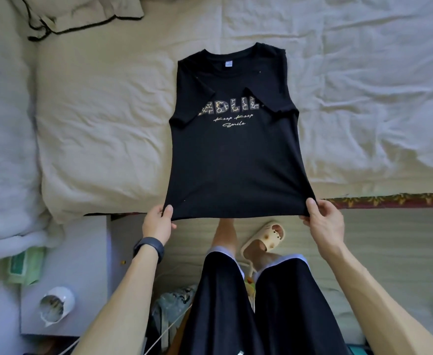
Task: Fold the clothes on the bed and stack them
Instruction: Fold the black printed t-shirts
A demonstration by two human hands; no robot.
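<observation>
A black T-shirt (236,160) with leopard-print letters and gold script lies face up on the bed (102,119), collar far from me. Both sleeves are folded in over the chest. Its hem hangs just past the bed's near edge. My left hand (159,221) pinches the hem's left corner, thumb on top. My right hand (323,219) pinches the right corner the same way. The hem is stretched taut between them.
A beige garment with dark trim (77,14) lies crumpled at the far left. A pale grey blanket (2,149) covers the left side. Rumpled white sheet (377,85) spreads to the right. A bedside table (82,278) holds a white cup (56,306). My legs and a slipper (269,239) are below.
</observation>
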